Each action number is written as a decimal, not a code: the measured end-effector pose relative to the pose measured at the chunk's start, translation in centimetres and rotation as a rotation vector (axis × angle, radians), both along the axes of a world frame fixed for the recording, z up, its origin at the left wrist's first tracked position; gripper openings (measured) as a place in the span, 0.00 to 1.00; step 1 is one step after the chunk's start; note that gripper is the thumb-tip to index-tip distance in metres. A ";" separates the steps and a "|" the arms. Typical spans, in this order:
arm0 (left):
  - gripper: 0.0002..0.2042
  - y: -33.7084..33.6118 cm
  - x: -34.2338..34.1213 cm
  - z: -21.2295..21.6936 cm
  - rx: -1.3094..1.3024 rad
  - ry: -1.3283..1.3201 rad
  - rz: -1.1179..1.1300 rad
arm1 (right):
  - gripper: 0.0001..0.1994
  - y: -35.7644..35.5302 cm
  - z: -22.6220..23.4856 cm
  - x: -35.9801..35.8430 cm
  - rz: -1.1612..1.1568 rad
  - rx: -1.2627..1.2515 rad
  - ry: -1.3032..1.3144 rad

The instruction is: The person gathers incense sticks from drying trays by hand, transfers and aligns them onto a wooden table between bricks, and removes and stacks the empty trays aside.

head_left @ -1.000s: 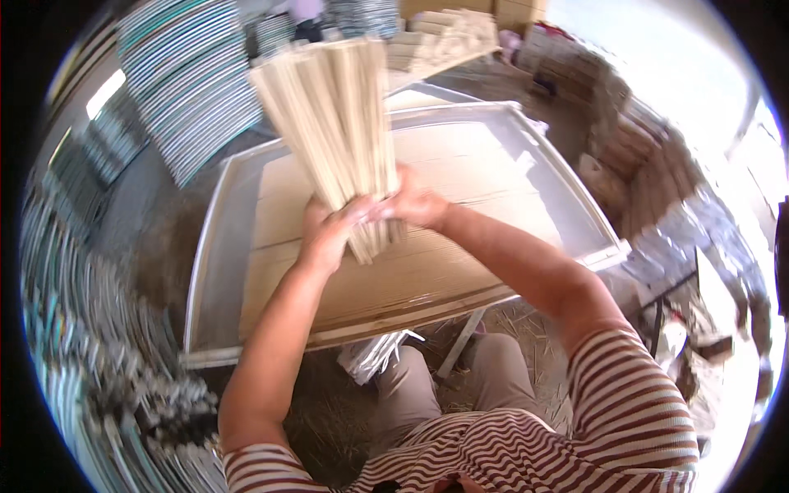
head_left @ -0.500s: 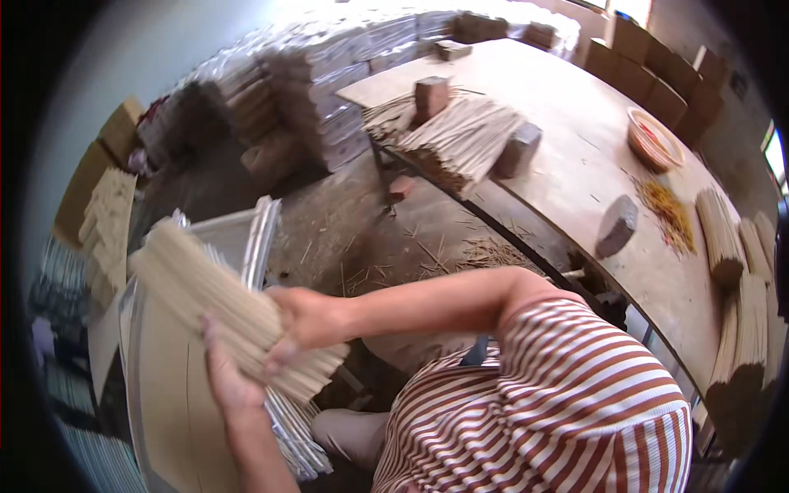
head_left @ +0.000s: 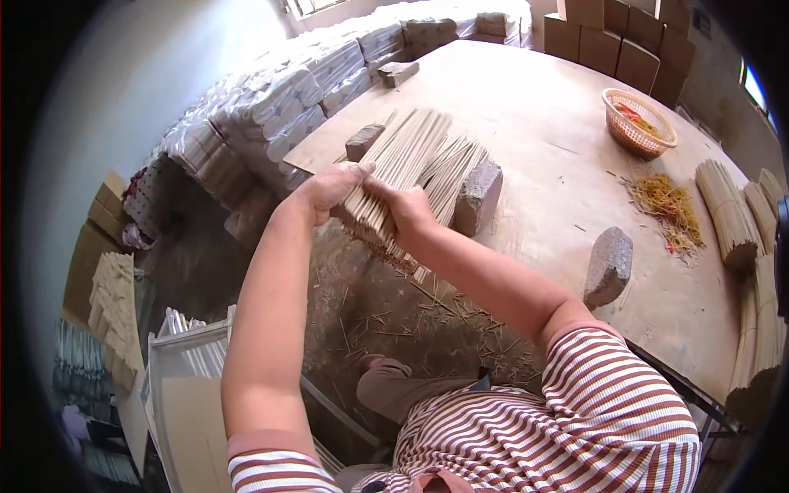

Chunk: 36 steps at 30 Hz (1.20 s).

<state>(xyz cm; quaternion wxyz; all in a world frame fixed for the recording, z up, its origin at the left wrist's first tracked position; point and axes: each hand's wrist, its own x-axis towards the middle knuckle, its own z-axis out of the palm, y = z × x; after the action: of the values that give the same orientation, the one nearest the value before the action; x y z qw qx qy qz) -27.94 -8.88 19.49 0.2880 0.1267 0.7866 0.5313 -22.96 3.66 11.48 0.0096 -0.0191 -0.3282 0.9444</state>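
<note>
Both my hands grip a bundle of thin beige sticks [head_left: 411, 144] over the near left edge of the table. My left hand [head_left: 333, 189] closes round its left side, and my right hand [head_left: 407, 209] round its right side near the lower end. More loose sticks [head_left: 456, 160] lie just right of the bundle, partly hidden by it. A rough grey stone block [head_left: 479, 197] stands against those sticks, and a smaller brown block [head_left: 363, 143] sits left of the bundle.
On the pale table [head_left: 526, 107] are a basket [head_left: 641, 123], a heap of yellow and red rubber bands [head_left: 667, 212], another stone block [head_left: 609, 265] and tied stick bundles [head_left: 727, 214]. A framed tray [head_left: 189, 338] stands lower left. Broken sticks [head_left: 460, 312] litter the floor.
My hands have carried the bundle from the tray at lower left over to the table's edge, beside the sticks there. The view has shifted toward the table.
</note>
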 end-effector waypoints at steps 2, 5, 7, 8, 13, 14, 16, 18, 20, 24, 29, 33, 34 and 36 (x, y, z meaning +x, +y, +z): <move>0.17 0.1 -2.7 -1.3 -0.057 -0.018 0.016 | 0.14 1.3 -1.5 -2.6 0.072 0.156 -0.202; 0.18 -3.5 -4.4 -5.2 -0.079 -0.005 0.082 | 0.13 -1.4 0.0 2.0 0.219 0.122 -0.269; 0.21 -4.6 -3.0 -5.6 -0.135 -0.022 0.153 | 0.13 -2.2 0.4 6.1 0.428 0.037 -0.276; 0.23 -6.1 -2.3 -6.3 -0.088 -0.022 0.274 | 0.14 -2.5 0.3 8.1 0.589 0.003 -0.240; 0.28 -13.9 12.6 -8.8 0.246 0.166 0.792 | 0.20 -7.2 -0.3 13.3 1.338 -0.030 -0.195; 0.28 -16.2 17.2 -10.5 0.376 0.122 0.836 | 0.19 -8.0 0.5 13.9 1.354 0.023 -0.060; 0.24 -19.0 26.5 -14.6 0.610 0.100 0.907 | 0.19 -10.8 2.6 14.6 1.368 0.052 0.164; 0.21 -20.3 37.0 -17.0 0.638 0.034 1.055 | 0.20 -16.3 3.9 14.9 1.320 0.183 0.438; 0.22 -20.0 45.8 -18.7 0.574 -0.075 1.239 | 0.21 -24.3 4.0 14.0 1.005 0.547 0.855; 0.24 -17.2 60.2 -19.7 0.622 -0.053 1.574 | 0.38 -41.1 2.1 8.8 0.382 1.755 1.342; 0.26 -15.4 66.5 -18.7 0.741 0.127 1.808 | 0.35 -47.0 -3.2 -0.4 0.539 1.981 1.299; 0.28 -17.5 65.6 -18.8 0.787 0.161 1.717 | 0.37 -48.2 -4.6 -2.5 0.445 2.102 1.131; 0.27 -18.2 65.0 -18.5 0.760 0.166 1.635 | 0.37 -48.5 -4.2 -3.0 0.458 2.085 1.110; 0.29 -19.7 63.2 -18.5 0.821 0.262 1.589 | 0.37 -47.9 -3.2 -8.0 0.415 2.039 1.062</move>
<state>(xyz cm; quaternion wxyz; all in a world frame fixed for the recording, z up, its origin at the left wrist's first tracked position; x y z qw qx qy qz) 35.29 -28.62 0.98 -0.3233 -0.3016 0.4174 0.7939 -30.98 -44.24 8.33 0.0022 0.4489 -0.8860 0.1159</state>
